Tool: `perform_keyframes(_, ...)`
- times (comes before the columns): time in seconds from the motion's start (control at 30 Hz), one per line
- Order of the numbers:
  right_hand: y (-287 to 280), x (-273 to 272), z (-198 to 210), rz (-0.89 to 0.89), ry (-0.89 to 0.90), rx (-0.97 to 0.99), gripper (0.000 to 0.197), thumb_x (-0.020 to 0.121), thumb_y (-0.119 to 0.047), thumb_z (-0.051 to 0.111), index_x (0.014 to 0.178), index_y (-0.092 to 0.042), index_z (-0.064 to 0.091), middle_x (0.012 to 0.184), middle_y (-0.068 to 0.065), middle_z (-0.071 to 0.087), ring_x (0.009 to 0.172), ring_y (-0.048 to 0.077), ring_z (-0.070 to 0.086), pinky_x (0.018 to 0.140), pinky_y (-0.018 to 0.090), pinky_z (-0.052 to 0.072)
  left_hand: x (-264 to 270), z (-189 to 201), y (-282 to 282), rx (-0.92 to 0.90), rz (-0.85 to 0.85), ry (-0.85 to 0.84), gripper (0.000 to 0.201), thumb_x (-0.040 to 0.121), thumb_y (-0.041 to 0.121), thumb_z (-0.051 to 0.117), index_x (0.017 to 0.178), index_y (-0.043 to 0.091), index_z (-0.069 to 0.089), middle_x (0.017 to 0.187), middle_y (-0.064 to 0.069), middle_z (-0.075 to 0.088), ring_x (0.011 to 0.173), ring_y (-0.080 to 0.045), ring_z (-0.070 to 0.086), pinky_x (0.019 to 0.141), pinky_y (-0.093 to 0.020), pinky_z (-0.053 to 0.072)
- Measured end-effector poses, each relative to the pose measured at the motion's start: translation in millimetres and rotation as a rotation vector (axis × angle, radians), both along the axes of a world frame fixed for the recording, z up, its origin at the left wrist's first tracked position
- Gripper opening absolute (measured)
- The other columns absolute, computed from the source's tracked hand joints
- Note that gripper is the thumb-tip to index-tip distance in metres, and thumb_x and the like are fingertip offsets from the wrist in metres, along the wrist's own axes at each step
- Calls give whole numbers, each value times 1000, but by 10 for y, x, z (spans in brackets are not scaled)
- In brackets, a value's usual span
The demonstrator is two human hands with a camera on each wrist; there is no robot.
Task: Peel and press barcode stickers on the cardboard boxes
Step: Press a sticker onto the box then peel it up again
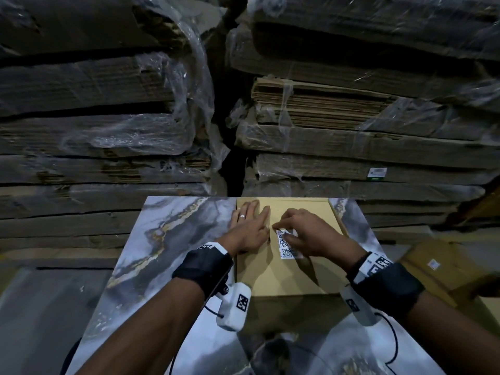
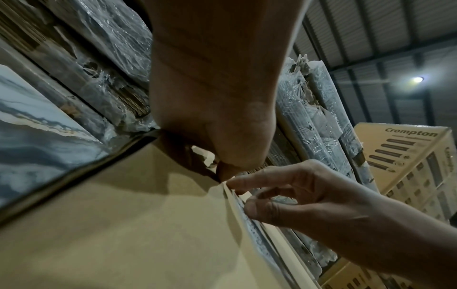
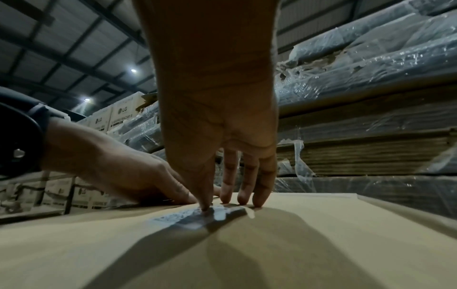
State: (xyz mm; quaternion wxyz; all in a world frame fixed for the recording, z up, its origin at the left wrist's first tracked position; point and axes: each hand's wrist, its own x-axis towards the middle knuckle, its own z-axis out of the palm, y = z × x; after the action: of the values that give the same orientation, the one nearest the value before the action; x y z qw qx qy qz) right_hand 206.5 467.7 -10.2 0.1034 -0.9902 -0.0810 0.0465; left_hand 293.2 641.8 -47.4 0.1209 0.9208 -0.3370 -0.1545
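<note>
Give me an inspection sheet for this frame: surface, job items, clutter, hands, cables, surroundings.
Surface: marble-patterned tabletop, glossy.
Job's things: flat cardboard box on the tabletop; barcode sticker on its top.
Clutter: nothing seen.
Hands: left hand flat on the box, ring on one finger; right hand with fingertips on the sticker.
Cables: black cable from the right wrist camera, another by the left forearm.
Surroundings: plastic-wrapped stacks of flattened cardboard behind; another cardboard box at right.
</note>
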Motion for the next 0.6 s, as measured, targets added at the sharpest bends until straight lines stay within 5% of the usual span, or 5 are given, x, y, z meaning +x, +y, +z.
perform_keyframes(0.37, 35, 138, 90, 18, -36, -45, 16, 92, -21, 67, 100, -29, 77, 96, -7, 74, 89, 19, 68, 74, 37, 54, 39, -9, -32, 23, 9, 48, 63, 106, 34, 32, 162, 29, 3, 168, -8, -15, 154, -26, -18, 123, -45, -8)
perform_keyframes(0.6, -23, 154, 75, 73, -9, -82, 13, 99, -23, 55, 103, -26, 67, 97, -5, 60, 91, 20, 56, 71, 37, 43, 13, 22, -22, 28, 4, 46, 61, 108, 34, 29, 162, 28, 2, 168, -9, -16, 154, -26, -19, 121, -43, -10)
